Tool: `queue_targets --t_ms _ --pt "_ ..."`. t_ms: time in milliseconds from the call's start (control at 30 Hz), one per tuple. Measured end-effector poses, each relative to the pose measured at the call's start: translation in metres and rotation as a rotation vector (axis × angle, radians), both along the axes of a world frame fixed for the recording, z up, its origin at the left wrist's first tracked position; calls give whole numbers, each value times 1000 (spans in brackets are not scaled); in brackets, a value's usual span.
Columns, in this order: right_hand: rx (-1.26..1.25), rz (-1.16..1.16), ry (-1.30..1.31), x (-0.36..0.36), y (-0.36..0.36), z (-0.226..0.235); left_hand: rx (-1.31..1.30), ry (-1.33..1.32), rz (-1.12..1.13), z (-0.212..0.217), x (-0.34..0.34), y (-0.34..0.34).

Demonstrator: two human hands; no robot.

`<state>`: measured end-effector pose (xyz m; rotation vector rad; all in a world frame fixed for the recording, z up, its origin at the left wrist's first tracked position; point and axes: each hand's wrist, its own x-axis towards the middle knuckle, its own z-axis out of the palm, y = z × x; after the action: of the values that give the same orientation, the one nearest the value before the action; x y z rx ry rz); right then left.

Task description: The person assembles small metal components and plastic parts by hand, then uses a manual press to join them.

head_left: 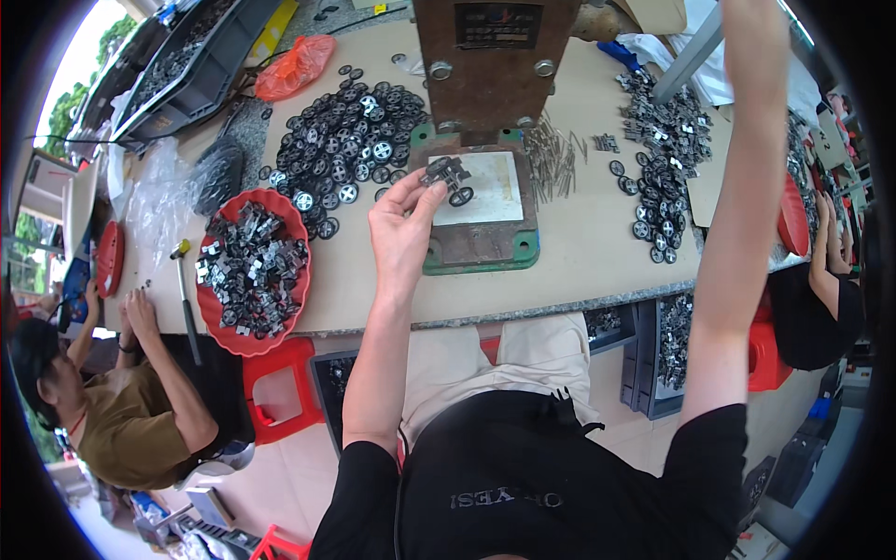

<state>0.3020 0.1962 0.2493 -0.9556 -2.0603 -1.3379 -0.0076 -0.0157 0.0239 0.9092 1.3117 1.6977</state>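
Between thumb and fingertips, my left hand point(403, 219) pinches a small black toy-car chassis point(446, 171). A black spoked wheel point(461, 196) shows at its near side. The chassis is held over the pale metal plate point(499, 187) on the green-cornered base of a brown bench press point(495, 84). My right arm point(737, 205) stretches up to the far right, its hand point(756, 33) at the top edge beside a grey metal bar point(693, 58). The fingers of that hand are out of sight, so its grip cannot be made out.
Left of the press lies a heap of black wheels point(350, 140); thin metal pins point(558, 163) lie at its right. A red bowl point(301, 308) holds small dark parts. More chassis parts point(667, 121) and wheels point(661, 210) lie right. A co-worker point(154, 401) sits left, near a hammer point(187, 299).
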Motion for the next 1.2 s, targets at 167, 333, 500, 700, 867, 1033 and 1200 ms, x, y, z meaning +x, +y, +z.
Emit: queue_targets --t_ms 167,333,500,700,867,1033,1200 --pt "-851 207 589 -44 -92 -212 24 -118 -8 9 -15 -31" --pt "-736 -147 449 -28 -100 -277 50 209 251 16 -47 -59" --pt "-815 -45 531 -40 -108 -270 -266 835 802 32 -137 -102" --pt "-858 -6 593 -36 -109 -274 -94 1019 654 25 -82 -60" --pt "-899 124 646 -30 -111 -265 -342 1098 378 -33 -60 -6" --pt "-988 134 710 -27 -105 -265 -347 952 330 -51 -68 8" --pt "-1026 116 748 -33 -92 -261 -226 199 207 -34 -64 -17"
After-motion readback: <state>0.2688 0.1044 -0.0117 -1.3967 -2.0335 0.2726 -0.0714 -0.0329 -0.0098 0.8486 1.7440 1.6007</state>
